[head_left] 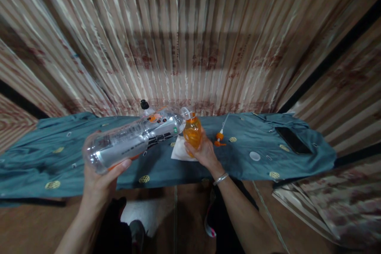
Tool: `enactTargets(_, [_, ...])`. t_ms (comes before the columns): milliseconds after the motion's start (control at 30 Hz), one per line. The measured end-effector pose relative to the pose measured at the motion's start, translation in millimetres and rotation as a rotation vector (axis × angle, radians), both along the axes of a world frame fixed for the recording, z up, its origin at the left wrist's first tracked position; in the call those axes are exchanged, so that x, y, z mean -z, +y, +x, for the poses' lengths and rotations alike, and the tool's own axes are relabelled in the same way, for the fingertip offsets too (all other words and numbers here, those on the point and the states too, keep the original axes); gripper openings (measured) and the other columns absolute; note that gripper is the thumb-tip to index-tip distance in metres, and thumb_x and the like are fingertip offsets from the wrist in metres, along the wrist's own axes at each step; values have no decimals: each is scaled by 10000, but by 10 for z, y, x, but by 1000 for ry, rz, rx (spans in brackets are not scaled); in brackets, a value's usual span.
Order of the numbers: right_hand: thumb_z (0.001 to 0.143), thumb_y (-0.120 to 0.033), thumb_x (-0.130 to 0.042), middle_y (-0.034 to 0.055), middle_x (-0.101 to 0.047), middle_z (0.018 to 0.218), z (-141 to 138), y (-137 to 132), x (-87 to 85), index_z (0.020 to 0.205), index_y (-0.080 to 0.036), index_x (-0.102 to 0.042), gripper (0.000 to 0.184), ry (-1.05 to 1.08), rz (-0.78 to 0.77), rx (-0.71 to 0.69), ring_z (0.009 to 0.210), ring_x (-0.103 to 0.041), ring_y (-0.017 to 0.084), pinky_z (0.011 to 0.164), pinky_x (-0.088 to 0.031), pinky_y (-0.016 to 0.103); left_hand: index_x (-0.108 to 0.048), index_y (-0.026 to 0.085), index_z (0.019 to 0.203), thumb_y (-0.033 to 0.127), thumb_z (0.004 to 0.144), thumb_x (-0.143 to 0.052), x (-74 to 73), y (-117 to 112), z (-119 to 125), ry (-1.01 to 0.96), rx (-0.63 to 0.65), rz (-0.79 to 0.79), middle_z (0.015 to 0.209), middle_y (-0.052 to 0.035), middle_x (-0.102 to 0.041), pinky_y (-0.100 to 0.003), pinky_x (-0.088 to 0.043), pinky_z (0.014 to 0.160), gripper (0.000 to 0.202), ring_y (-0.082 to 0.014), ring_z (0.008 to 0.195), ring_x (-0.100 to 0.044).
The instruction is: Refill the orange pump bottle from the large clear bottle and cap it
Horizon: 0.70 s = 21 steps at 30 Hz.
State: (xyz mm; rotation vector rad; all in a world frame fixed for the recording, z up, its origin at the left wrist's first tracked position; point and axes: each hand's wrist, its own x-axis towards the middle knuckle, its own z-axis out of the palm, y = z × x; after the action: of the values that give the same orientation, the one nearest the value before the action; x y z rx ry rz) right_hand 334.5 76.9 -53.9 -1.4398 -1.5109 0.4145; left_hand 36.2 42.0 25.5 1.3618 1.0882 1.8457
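My left hand [102,174] is wrapped round the lower end of a large clear plastic bottle [133,141] with a silver and orange label. The bottle is tilted, its mouth over the neck of a small orange bottle [193,131]. My right hand [204,151] grips this orange bottle from the right side. Beneath it a white cloth or tissue [180,149] lies on the table. To the right rests an orange pump top [219,137] with a clear tube. How much liquid is in either bottle I cannot tell.
A teal patterned cloth [166,172] covers the narrow table. Behind the large bottle stands a bottle with a black cap [144,104]. A round whitish lid [254,156] and a black phone [293,140] lie on the right. Striped curtains [190,47] hang behind.
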Motion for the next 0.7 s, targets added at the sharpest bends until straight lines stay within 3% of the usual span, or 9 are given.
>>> enactTargets(200, [834, -414, -796, 162, -767, 1418, 1, 9, -5, 1575, -193, -468, 840, 24, 13, -5, 1267, -774, 362, 1090, -642, 549, -658, 388, 1358, 260, 420, -1068, -73, -24, 40, -129, 41, -99, 1426, -60, -697, -372, -694, 802, 1032, -341, 1282, -685])
enactTargets(400, [830, -386, -792, 133, -785, 1386, -3, 14, -41, 1553, -218, -487, 802, 46, 23, -23, 1244, -784, 341, 1071, -653, 509, -653, 380, 1327, 215, 459, -1059, -129, -12, 65, -120, 125, -129, 1441, -64, -704, -411, -701, 830, 973, -367, 1327, -673])
enactTargets(567, [823, -410, -788, 179, -783, 1374, -9, 31, -36, 1553, -152, -477, 834, 44, 0, -8, 1232, -786, 358, 1060, -657, 512, -668, 338, 1237, 225, 434, -1061, -229, -27, 162, -174, 110, -106, 1354, -69, -745, -358, -701, 707, 902, -327, 1165, -734])
enactTargets(700, [835, -421, -782, 179, -791, 1352, 6, 35, -15, 1549, -155, -481, 820, 28, 11, -5, 1211, -793, 360, 1050, -659, 518, -676, 302, 1244, 234, 445, -1063, -273, -10, 179, -168, 117, -131, 1338, -97, -754, -343, -700, 713, 890, -313, 1142, -739])
